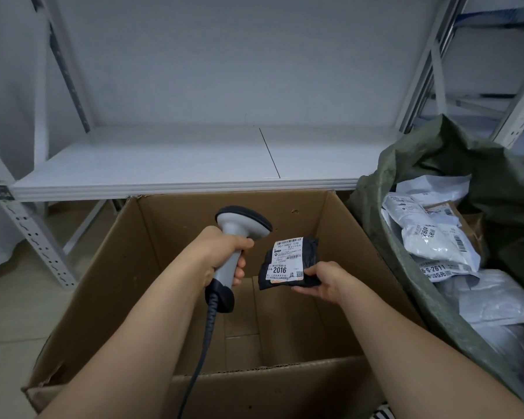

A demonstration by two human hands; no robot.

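Label "2016" and "S07-PB02" on black parcel between right fingers; left fingers tight around scanner

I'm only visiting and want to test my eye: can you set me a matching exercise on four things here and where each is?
Things: 1 barcode scanner; 2 black parcel; 3 white parcels; 4 cardboard box.
Places: A in the green sack; B in the left hand; C in front of the white shelf; D in the right hand.
Pairs: 1-B; 2-D; 3-A; 4-C.
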